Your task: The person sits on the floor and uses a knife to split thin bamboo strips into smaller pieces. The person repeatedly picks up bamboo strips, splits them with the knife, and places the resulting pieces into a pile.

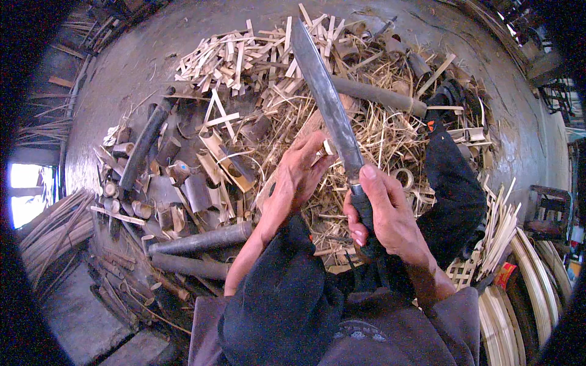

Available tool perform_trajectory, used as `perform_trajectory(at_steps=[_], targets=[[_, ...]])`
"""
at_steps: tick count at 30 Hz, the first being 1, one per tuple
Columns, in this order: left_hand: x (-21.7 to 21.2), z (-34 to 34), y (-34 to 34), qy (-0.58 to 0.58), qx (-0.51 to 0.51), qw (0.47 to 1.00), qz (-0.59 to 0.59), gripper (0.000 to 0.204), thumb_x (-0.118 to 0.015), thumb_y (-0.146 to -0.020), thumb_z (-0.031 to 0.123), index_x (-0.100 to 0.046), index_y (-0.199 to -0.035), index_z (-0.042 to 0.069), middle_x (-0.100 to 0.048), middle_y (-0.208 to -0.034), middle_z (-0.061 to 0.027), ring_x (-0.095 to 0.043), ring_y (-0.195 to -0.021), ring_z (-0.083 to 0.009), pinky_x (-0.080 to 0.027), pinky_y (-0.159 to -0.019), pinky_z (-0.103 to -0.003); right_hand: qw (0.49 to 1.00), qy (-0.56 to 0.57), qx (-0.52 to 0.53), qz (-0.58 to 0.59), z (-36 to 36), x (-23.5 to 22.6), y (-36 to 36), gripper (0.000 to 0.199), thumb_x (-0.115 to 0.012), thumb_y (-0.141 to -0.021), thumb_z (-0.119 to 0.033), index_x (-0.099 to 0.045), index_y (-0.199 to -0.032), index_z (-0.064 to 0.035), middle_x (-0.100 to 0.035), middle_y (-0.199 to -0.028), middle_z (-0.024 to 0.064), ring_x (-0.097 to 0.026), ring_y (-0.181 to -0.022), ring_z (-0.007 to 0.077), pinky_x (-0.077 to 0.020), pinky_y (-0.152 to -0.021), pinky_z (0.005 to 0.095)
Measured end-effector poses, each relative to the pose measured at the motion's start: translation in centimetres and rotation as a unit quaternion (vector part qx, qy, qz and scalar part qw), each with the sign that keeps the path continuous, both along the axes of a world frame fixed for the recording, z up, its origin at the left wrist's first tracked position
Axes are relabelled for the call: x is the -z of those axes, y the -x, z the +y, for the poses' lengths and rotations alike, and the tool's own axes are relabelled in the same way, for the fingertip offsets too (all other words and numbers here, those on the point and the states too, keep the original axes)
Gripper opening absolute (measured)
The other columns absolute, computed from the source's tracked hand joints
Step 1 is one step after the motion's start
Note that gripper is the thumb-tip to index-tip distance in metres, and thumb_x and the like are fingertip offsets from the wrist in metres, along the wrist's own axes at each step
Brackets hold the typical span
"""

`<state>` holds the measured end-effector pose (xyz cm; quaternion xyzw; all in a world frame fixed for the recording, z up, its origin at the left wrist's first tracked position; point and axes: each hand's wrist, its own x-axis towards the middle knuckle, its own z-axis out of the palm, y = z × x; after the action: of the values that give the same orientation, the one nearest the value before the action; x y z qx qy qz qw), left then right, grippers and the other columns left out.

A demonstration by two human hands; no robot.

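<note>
My right hand (387, 213) is wrapped round the dark handle (362, 210) of a machete. The machete's long, broad blade (329, 100) points up and away, slightly to the left. Just left of the blade, my left hand (298, 174) is closed with its fingertips round a small piece of bamboo (329, 147). Only the pale end of that piece shows; the hand hides the rest. Behind the left hand a length of brown wood (310, 127) lies aslant, partly covered by the hand and the blade.
Split bamboo slips (232, 58) lie heaped at the far side. Shavings (390, 137) cover the middle ground. Dark bamboo poles (198, 239) and short cut sections (196, 192) lie to the left. A grey pole (381, 94) crosses the heap. Long pale strips (537, 277) stand at the right.
</note>
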<state>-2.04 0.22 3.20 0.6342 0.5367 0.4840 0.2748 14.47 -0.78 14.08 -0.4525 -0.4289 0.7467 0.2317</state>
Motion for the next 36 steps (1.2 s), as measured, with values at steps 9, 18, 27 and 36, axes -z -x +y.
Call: perform_trajectory(at_steps=[9, 18, 27, 36], targets=[[-0.1, 0.1, -0.2, 0.028, 0.015, 0.999, 0.009, 0.030, -0.065, -0.080, 0.005, -0.057, -0.109, 0.008, -0.060, -0.094, -0.0145, -0.058, -0.089, -0.0332, -0.048, -0.077, -0.039, 1.000, -0.024, -0.009, 0.003, -0.2, -0.1, -0.3, 0.043, -0.036, -0.100, -0.039, -0.046, -0.127, -0.0056, -0.047, -0.060, 0.0015, -0.044, -0.044, 0.0074, -0.0383, -0.040, 0.0229], [-1.3, -0.5, 0.2, 0.120, 0.017, 0.988, -0.097, 0.027, -0.062, -0.083, 0.004, -0.054, -0.109, 0.006, -0.061, -0.099, -0.0165, -0.062, -0.087, -0.0337, -0.050, -0.074, -0.037, 0.984, -0.162, -0.048, -0.058, -0.5, -0.5, -0.1, 0.045, -0.037, -0.100, -0.026, -0.033, -0.143, -0.0132, -0.051, -0.109, 0.0143, -0.055, -0.089, 0.0245, -0.0430, -0.077, 0.0319], [-1.7, 0.0, 0.6, 0.159, 0.018, 0.982, -0.098, 0.040, -0.064, -0.081, 0.004, -0.054, -0.120, 0.009, -0.064, -0.106, -0.0145, -0.064, -0.095, -0.0299, -0.052, -0.077, -0.035, 0.982, -0.178, -0.054, -0.026, -0.6, -0.7, -0.2, 0.047, -0.037, -0.100, -0.028, -0.031, -0.144, -0.0118, -0.047, -0.084, 0.0049, -0.047, -0.069, 0.0136, -0.0394, -0.060, 0.0261], [-1.6, -1.0, -0.2, 0.204, 0.026, 0.974, -0.091, 0.037, -0.060, -0.084, 0.006, -0.050, -0.119, 0.008, -0.062, -0.102, -0.0184, -0.061, -0.094, -0.0390, -0.050, -0.077, -0.042, 0.993, -0.110, -0.021, 0.038, -0.8, 0.0, 0.2, 0.051, -0.036, -0.100, -0.034, -0.029, -0.144, -0.0088, -0.047, -0.063, 0.0003, -0.043, -0.049, 0.0056, -0.0364, -0.045, 0.0208]])
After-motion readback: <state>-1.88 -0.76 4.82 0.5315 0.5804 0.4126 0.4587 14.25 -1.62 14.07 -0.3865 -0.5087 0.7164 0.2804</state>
